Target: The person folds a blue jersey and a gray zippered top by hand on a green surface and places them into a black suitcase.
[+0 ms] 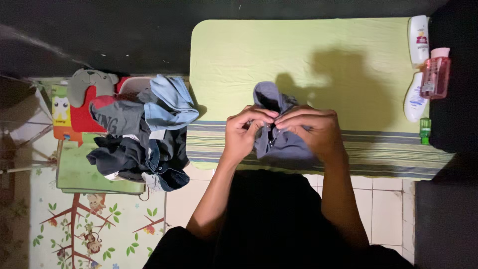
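Note:
A small grey garment (271, 99) lies bunched on a green cloth-covered table (298, 55), near its striped front edge. My left hand (244, 130) pinches the garment's left side at what looks like a zipper or opening. My right hand (313, 130) grips the right side of the same opening, its fingertips meeting those of the left hand. Much of the garment is hidden under both hands. My forearms reach forward from my dark-clothed body.
A pile of clothes (144, 132), blue, grey and black, sits left of the table on a basket. A white bottle (418, 40), a pink bottle (435, 72), another white bottle (414, 97) and a small green bottle (424, 130) line the table's right edge. A patterned mat (94, 229) covers the floor.

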